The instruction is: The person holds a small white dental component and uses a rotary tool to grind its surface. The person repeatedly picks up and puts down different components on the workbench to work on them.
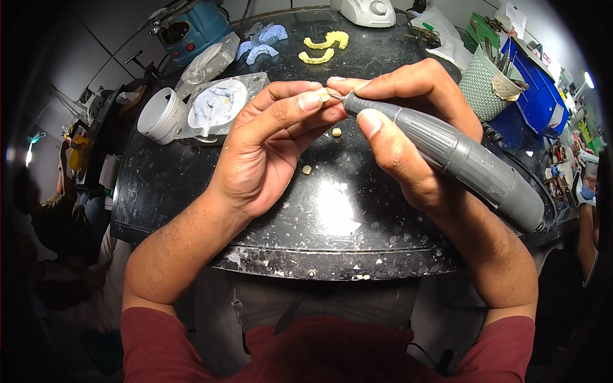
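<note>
Between the thumb and fingers of my left hand [271,124] is a tiny yellowish-white piece that looks like a dental crown [324,96]. My right hand [415,121] grips a grey rotary handpiece [456,143], its body slanting down to the right with a cord at the back end. The handpiece's thin metal bur [336,97] points left and meets the crown or lies very close to it. Below my fingertips, a small cream tooth-like piece [336,132] rests on the black table [268,233]. Another small beige piece [306,170] lies nearer to me.
Left of my hands are a white tub [159,116] and a clear block with a white dish [220,102]. Blue arch models [258,48] and yellow ones [324,48] sit farther back. At right stand a tool-filled basket [488,83] and a blue bin [543,89].
</note>
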A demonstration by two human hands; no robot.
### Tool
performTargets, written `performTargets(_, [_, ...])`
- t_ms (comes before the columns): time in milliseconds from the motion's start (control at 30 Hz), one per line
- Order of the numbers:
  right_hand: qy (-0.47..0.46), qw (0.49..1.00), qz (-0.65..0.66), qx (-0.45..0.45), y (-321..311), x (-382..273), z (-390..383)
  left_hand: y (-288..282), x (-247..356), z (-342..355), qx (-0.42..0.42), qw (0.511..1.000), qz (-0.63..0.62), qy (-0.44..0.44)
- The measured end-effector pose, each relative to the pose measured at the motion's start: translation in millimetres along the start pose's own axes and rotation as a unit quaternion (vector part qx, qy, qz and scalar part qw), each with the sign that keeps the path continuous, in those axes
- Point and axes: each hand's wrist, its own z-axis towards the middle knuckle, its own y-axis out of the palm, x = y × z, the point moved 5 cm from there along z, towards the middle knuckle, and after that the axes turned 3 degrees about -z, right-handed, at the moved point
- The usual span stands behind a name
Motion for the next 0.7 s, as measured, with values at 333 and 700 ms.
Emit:
performTargets(333, [-0.037, 0.999, 0.011, 0.017, -2.7, -6.1, 1.3, 2.3, 2.5, -0.7, 0.011, 0.999, 0.027, 0.015])
performTargets(700, [0.006, 1.0, 0.02, 0.024, -1.7, -2.2, 0.3, 2.9, 4.0, -2.1, 0.021, 0.998, 0.054, 0.022])
